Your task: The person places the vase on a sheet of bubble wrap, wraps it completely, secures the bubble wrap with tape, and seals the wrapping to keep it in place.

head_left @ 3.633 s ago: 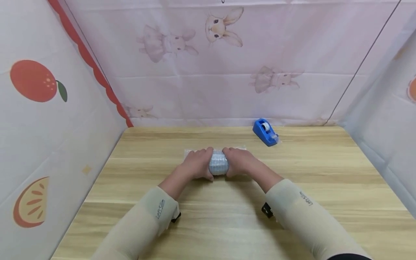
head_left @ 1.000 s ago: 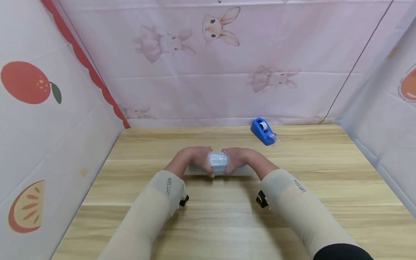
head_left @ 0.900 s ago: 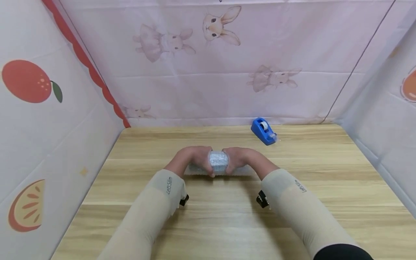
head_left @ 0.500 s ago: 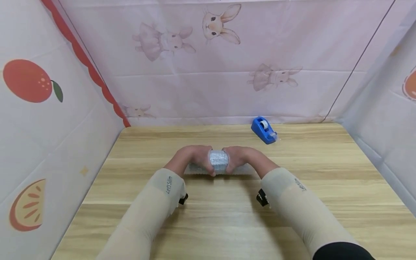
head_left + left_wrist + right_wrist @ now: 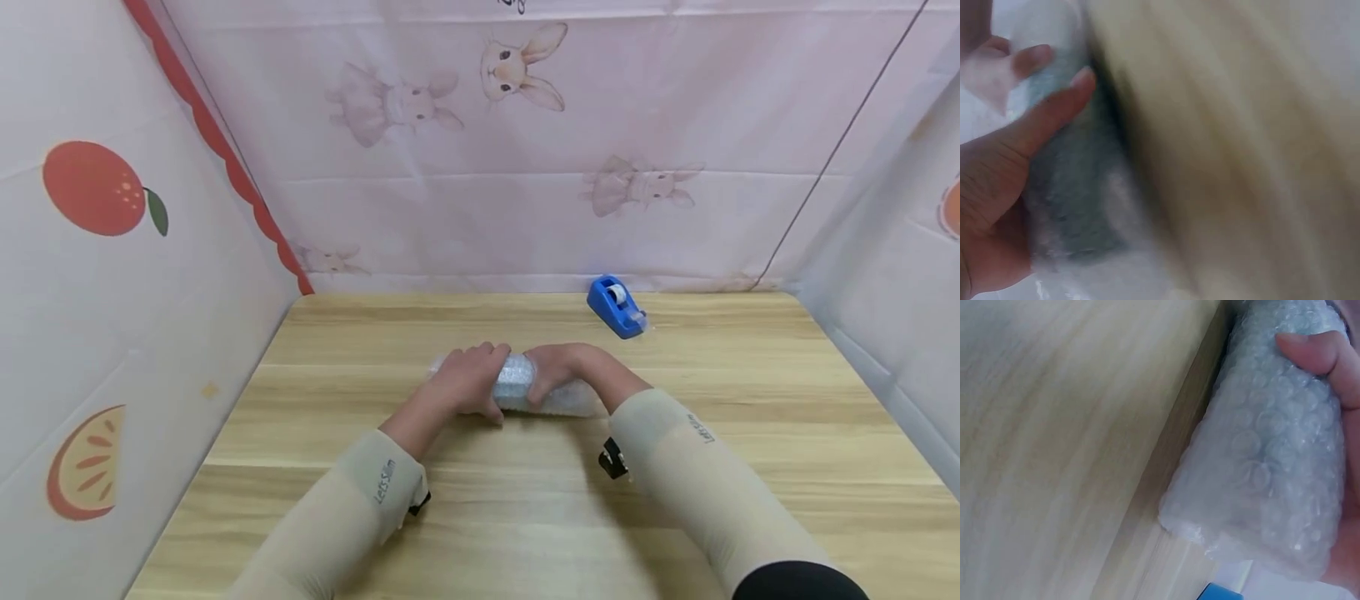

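left hand (image 5: 470, 383) and right hand (image 5: 557, 369) curl around and grip the bubble-wrapped roll (image 5: 1266, 444).

Left hand (image 5: 471, 382) and right hand (image 5: 553, 368) are held close together, curled.
The left is set roughly in line with its sleeved forearm (image 5: 345, 508), while the right is bent inward at the wrist (image 5: 597, 371); the thumbs (image 5: 1319, 353) are placed nearside.

On the wood-grain surface (image 5: 495, 517) before me, I see a blue tape dispenser (image 5: 621, 315) near the back edge, a roll of tape (image 5: 617, 293) seated in it. Behind it I face a pink cloth (image 5: 480, 225) printed with rabbits (image 5: 506, 72). To my left hangs a white cloth (image 5: 172, 333) with a red scalloped border (image 5: 238, 180), a round red fruit (image 5: 94, 188) and a citrus slice (image 5: 88, 463).
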`<state>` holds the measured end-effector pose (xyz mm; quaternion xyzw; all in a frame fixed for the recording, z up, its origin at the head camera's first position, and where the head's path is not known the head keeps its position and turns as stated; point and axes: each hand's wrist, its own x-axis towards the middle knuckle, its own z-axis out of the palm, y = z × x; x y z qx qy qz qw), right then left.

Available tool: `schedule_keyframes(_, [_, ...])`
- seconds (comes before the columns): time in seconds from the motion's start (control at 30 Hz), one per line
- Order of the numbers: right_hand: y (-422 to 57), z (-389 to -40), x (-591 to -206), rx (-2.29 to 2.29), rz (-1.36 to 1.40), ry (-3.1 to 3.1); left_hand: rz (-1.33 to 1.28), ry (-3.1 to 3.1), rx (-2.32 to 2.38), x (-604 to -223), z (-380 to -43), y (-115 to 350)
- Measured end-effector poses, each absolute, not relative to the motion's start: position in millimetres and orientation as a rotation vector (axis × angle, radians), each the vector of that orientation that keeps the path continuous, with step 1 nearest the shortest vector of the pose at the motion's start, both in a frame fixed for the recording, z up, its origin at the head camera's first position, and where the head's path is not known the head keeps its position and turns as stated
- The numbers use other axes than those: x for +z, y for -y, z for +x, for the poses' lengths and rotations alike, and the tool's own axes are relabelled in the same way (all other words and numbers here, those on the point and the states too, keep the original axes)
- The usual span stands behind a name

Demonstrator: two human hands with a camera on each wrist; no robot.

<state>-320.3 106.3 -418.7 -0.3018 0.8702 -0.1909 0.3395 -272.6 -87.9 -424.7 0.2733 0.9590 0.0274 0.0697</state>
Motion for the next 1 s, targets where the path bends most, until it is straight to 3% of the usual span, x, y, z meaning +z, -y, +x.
schedule_keyframes(0.23, [-116,-310,-420,-0.547,-0.776,-2.406,0.808,-2.919,0.221,-434,-280,84])
schedule_keyframes(0.5, [-115,-285,-434,-0.222,-0.800,-2.824,0.712,-2.789,0.364,-428,-291,88])
schedule_keyframes(1.0, [-109,-301,-441,-0.460,-0.830,-2.810,0.656,-2.675,0.641,-432,-299,101])
